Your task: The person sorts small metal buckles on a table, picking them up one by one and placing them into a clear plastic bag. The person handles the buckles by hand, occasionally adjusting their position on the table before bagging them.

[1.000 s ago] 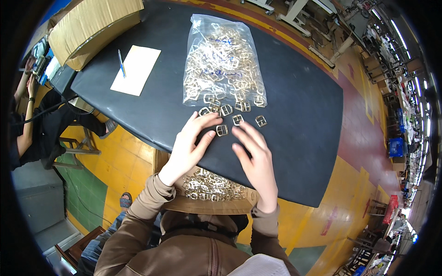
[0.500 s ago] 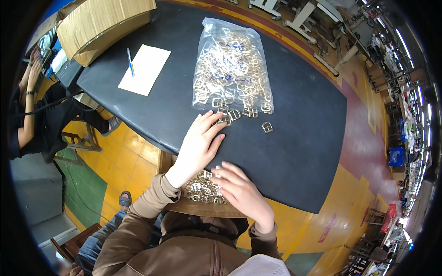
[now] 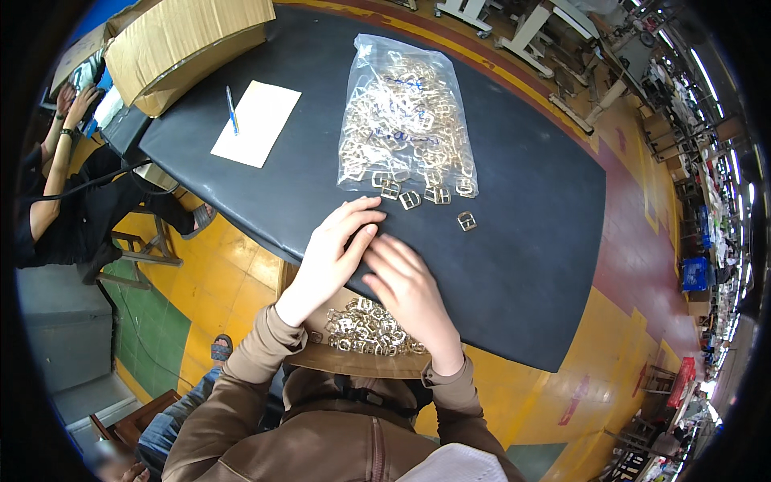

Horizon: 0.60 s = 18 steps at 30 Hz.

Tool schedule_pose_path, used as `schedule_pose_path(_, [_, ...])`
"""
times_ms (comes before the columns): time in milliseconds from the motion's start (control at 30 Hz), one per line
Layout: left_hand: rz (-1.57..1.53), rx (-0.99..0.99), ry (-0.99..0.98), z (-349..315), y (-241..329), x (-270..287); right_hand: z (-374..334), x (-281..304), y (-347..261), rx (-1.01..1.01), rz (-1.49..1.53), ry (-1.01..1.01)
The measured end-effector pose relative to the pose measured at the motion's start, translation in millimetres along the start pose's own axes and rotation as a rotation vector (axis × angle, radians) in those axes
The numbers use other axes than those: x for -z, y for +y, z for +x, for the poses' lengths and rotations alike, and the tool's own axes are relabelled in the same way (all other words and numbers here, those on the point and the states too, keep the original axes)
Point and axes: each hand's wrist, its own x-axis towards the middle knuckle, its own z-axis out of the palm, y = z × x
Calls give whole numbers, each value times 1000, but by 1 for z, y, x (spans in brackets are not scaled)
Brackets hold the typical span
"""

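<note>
A: What do we have at the far left?
B: We see a co-worker [image 3: 56,189] in dark clothes, both hands raised, then a cardboard box [image 3: 189,48] at the corner of the dark counter [image 3: 321,80]. Right of it, a blue pen [image 3: 232,108] lies on a sheet of pale paper [image 3: 265,128].
A: And our left hand [image 3: 333,245]?
B: It is half open over the counter's near edge, fingers slightly bent, thumb parted from them. We see nothing gripped in it, though the underside of the fingers is hidden.
A: What is below it?
B: Just under the counter's edge, a brown container [image 3: 361,363] holds a heap of metal buckles [image 3: 365,325].
A: Our right hand [image 3: 405,285]?
B: Back up, fingers lightly curved, their tips just beside the left thumb. Its palm faces away, so we cannot tell whether it has hold of anything.
A: Beyond the hands?
B: A clear plastic bag [image 3: 405,104] full of buckles lies flat, with a few loose buckles [image 3: 409,199] by its near end. Farther right, we find a single buckle [image 3: 467,222] lying apart on the counter.
</note>
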Motion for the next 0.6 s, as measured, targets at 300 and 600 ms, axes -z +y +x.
schedule_pose_path(300, [526, -276, -66, 22, -2, -42, -66, 31, -19, 79, 305, -305])
schedule_pose_path(600, [103, -152, -199, -4, 14, -22, -29, 58, 5, -263, 187, 206])
